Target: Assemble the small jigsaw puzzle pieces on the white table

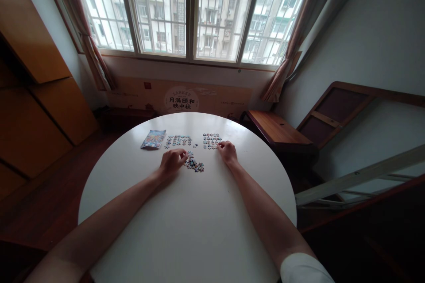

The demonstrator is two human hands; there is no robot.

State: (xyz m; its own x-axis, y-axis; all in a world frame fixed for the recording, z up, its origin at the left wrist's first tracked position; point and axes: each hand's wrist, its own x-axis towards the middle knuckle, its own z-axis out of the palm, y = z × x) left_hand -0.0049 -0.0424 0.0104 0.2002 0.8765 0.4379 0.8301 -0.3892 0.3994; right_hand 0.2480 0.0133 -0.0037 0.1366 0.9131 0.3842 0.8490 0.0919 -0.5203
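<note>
Small jigsaw puzzle pieces lie on a white round table [186, 230] in three groups. My right hand [227, 152] pinches a jigsaw piece at the lower right corner of the neat block of pieces [210, 140]; the fingers mostly cover it. Beside the loose heap of pieces [195, 166], my left hand [173, 160] is closed with its fingers curled; whatever they hold is hidden. Farther left, other pieces [178, 140] are spread in rough rows. One small piece [195, 145] sits between the two arranged groups. A colourful printed packet [153, 139] lies left of the rows.
Beyond the table's far edge is a printed cardboard panel [139, 95] below a barred window [189, 17]. A wooden bench [277, 127] stands to the right, with a wooden frame [335, 110] behind it. Orange-brown cabinets [33, 124] are at the left.
</note>
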